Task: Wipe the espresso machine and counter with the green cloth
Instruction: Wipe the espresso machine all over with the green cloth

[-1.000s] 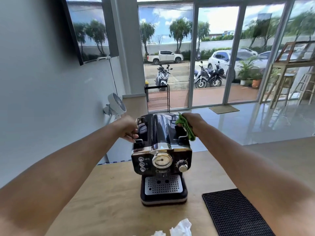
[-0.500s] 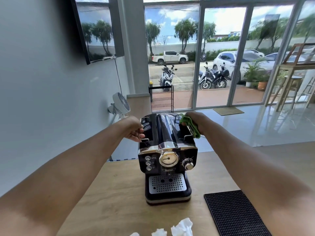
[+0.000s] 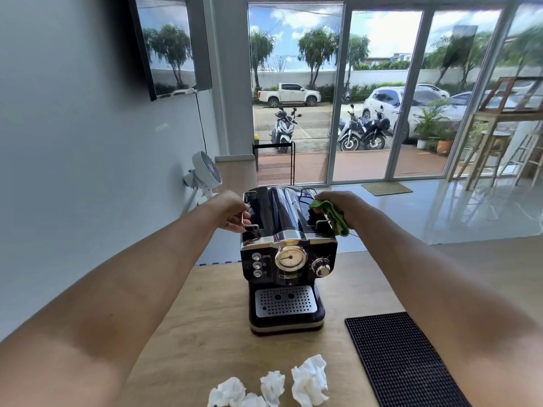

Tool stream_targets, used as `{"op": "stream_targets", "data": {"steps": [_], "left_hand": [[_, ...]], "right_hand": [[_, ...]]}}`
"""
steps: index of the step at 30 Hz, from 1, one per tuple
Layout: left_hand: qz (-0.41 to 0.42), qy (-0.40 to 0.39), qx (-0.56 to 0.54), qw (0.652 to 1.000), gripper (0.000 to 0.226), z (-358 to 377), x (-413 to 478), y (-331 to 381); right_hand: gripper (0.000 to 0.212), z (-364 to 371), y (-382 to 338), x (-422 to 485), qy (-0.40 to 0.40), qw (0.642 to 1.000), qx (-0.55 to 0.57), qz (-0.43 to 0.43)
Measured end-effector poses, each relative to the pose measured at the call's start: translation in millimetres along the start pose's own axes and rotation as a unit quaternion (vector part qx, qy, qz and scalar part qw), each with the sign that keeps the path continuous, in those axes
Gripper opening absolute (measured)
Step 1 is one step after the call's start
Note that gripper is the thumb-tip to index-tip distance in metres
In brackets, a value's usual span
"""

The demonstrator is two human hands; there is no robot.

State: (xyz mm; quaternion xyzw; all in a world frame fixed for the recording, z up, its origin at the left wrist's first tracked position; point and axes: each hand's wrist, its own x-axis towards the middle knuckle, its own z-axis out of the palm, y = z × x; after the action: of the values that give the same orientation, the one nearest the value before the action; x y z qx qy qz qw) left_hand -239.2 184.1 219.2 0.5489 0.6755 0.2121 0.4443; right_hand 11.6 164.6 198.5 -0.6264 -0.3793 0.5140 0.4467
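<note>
Your left grip (image 3: 232,211) holds a side rail of the espresso machine (image 3: 289,259); your right grip (image 3: 345,202) presses the green cloth (image 3: 333,217) on its top. 4 crumpled tissues (image 3: 310,383) lie on the table (image 3: 205,318).

Single head-worn wide-angle view, facing forward and down over counter (image 3: 205,318); machine (image 3: 289,259) near, 12 o'clock; doors (image 3: 379,98) far beyond, 1 o'clock.
</note>
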Motion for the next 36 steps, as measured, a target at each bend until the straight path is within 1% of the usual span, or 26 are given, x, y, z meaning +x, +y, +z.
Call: {"op": "stream_targets", "data": {"steps": [4, 10, 12, 15, 16, 18, 20, 21, 23, 25, 27, 28, 30, 31, 32, 34, 36], "left_hand": [[0.005, 0.001, -0.002, 1.0, 0.031, 0, -4, -3], [0.004, -0.02, -0.007, 1.0, 0.03, -1, -11, -8], [0.013, -0.009, -0.002, 1.0, 0.027, -2, -12, -11], [0.084, 0.055, 0.028, 0.995, 0.013, -4, -12, -17], [0.116, 0.081, 0.034, 0.989, 0.012, -4, -14, -18], [0.176, 0.118, 0.03, 0.977, 0.017, -3, -18, -20], [0.235, 0.136, 0.012, 0.962, 0.022, 0, -24, -19], [0.266, 0.135, 0.003, 0.955, 0.018, 4, -29, -18], [0.312, 0.103, -0.014, 0.944, 0.009, 13, -42, -15], [0.335, 0.039, -0.028, 0.941, 0.007, 24, -60, -12], [0.327, -0.043, -0.044, 0.943, 0.008, 40, -74, -11], [0.312, -0.084, -0.049, 0.945, 0.01, 50, -81, -10], [0.278, -0.145, -0.058, 0.948, 0.019, 73, -91, -8], [0.267, -0.163, -0.058, 0.948, 0.025, 84, -94, -7], [0.256, -0.177, -0.051, 0.949, 0.034, 94, -96, -7], [0.241, -0.182, -0.026, 0.953, 0.055, 117, -96, -7], [0.249, -0.179, -0.002, 0.952, 0.067, 135, -95, -11]], "right_hand": [[0.019, 0, 1, -9, 0.004, 1.0, -0.015, 0.006], [0.02, 1, 3, -25, 0.02, 1.0, -0.014, 0.011], [0.023, 1, 5, -30, 0.035, 0.999, -0.013, 0.009], [0.019, 1, 8, -34, 0.074, 0.997, 0.001, -0.018], [0.016, 0, 9, -34, 0.092, 0.995, 0.019, -0.03], [0.012, -1, 12, -36, 0.131, 0.989, 0.043, -0.054], [0.016, -6, 18, -41, 0.139, 0.985, 0.073, -0.071], [0.017, -9, 22, -46, 0.134, 0.983, 0.096, -0.08], [0.02, -15, 31, -56, 0.128, 0.979, 0.126, -0.092], [0.022, -21, 40, -71, 0.125, 0.976, 0.147, -0.097], [0.027, -27, 52, -84, 0.106, 0.973, 0.188, -0.081], [0.035, -31, 58, -92, 0.102, 0.971, 0.203, -0.075], [0.058, -39, 66, -104, 0.093, 0.973, 0.204, -0.056], [0.064, -42, 69, -110, 0.078, 0.974, 0.208, -0.044], [0.061, -45, 72, -115, 0.054, 0.972, 0.225, -0.033], [0.045, -54, 76, -127, 0.019, 0.963, 0.267, -0.027], [0.045, -63, 81, -129, -0.006, 0.953, 0.3, -0.033]]}}
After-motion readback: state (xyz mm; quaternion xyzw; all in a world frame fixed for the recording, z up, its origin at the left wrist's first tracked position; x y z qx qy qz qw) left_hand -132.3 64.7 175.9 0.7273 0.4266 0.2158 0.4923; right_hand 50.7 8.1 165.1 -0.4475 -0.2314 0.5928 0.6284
